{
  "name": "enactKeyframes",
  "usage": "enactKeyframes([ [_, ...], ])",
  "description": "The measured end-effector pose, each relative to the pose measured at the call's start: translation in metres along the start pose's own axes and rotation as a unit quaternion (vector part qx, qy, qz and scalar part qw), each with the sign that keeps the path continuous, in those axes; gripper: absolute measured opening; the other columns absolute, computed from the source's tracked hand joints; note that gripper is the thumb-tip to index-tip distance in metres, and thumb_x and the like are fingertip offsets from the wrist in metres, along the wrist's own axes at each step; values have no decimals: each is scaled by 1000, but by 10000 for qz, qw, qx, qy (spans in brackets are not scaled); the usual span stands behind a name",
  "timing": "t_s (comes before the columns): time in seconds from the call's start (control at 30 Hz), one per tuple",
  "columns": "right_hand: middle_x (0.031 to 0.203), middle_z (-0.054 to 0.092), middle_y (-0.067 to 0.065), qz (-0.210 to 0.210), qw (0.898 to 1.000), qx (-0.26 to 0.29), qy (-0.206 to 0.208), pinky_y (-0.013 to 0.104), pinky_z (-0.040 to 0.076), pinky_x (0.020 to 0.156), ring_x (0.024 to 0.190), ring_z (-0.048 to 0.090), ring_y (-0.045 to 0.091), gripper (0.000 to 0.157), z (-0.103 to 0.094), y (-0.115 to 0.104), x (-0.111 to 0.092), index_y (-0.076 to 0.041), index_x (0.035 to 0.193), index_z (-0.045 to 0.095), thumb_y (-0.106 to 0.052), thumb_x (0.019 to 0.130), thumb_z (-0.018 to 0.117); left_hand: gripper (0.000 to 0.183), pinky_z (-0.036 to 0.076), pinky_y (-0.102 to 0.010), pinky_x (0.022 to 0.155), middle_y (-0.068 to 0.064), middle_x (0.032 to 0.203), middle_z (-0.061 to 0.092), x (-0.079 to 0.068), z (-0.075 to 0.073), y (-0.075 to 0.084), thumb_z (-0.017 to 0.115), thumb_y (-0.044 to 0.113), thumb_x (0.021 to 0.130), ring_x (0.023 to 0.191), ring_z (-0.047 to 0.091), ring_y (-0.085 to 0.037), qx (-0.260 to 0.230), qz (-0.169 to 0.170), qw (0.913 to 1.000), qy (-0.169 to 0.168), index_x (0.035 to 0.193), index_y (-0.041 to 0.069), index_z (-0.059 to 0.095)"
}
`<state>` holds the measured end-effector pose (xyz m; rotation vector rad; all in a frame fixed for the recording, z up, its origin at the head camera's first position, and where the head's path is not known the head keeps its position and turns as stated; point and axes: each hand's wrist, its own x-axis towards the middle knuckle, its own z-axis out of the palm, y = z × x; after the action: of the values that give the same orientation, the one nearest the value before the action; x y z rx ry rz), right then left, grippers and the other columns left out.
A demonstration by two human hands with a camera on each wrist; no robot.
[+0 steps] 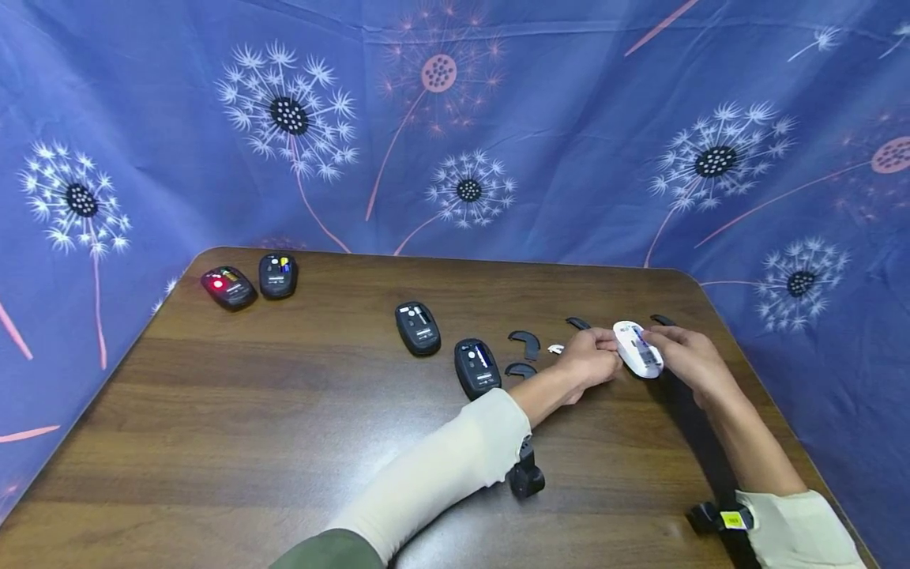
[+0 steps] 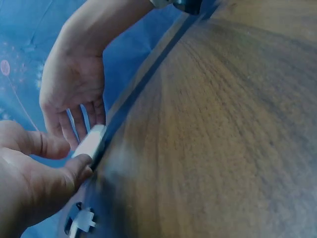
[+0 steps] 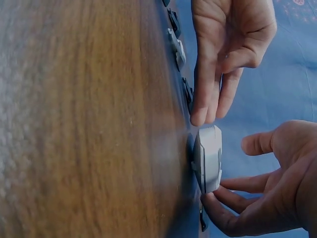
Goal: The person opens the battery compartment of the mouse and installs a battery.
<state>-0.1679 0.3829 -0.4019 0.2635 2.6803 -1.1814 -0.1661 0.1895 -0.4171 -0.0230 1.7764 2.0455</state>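
A white computer mouse (image 1: 638, 349) lies underside up near the table's right side, its battery compartment uncovered. What lies inside the compartment is too small to make out. My left hand (image 1: 592, 359) is at its left end, fingers extended and touching or almost touching it. From the other side my right hand (image 1: 690, 359) reaches in. The right wrist view has lower fingers of that hand against the mouse (image 3: 209, 158), while one raised digit stands apart from it. Beside the left hand lie a small white cover (image 1: 556, 348) and a black curved cover (image 1: 526, 344).
Further black covers lie around the hands, one behind the left hand (image 1: 578, 323) and one past the mouse (image 1: 663, 319). Several black mice rest underside up to the left, the nearest mouse (image 1: 477, 368) by my left forearm. Another mouse (image 1: 229, 288) glows red at the far left.
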Motion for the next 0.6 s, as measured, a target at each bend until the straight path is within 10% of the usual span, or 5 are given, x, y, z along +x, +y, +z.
enactKeyframes([
  [0.3,160,53,42,-631,9915,-777,829,75,48,120,149,51,60,76,5,-16,4,11,167,41,-48,119,50,53,64,-25,107,-18,148,70,-9,-30,26,66,-8,103,131,71,-22,1059,437,9931,-259,156,-1,61],
  [0.6,175,39,37,-1125,9845,-1197,614,82,46,121,151,49,63,79,14,-53,15,-2,175,35,-55,118,47,64,56,-39,131,-22,163,60,-6,-90,56,59,-10,103,153,61,-36,1779,961,9792,-140,165,0,51],
])
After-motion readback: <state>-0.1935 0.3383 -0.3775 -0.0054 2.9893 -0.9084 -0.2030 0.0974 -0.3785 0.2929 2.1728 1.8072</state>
